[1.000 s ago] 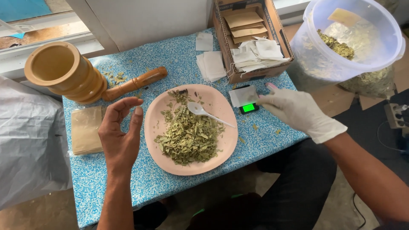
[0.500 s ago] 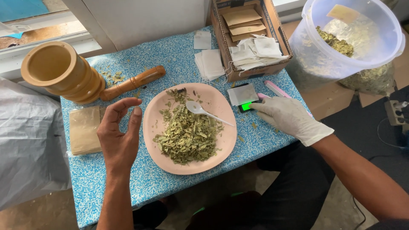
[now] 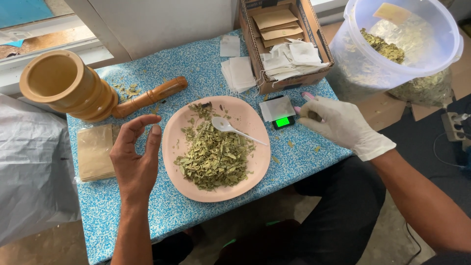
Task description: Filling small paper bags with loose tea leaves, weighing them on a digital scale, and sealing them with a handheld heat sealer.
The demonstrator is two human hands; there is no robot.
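You seem to be mid-weighing: your white-gloved right hand (image 3: 338,122), fingers curled on something small and dark, rests beside the small green-lit scale (image 3: 279,112) at centre-right, your bare left hand (image 3: 135,157) hovers open beside the pink plate of dried green leaves (image 3: 216,157); next needs spooning.

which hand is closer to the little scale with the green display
Right. The gloved right hand sits just right of the small scale, almost touching it. The bare left hand hovers across the pink plate, far to its left.

L hand (image 3: 133,164): bare | R hand (image 3: 338,125): white glove | dark trousers
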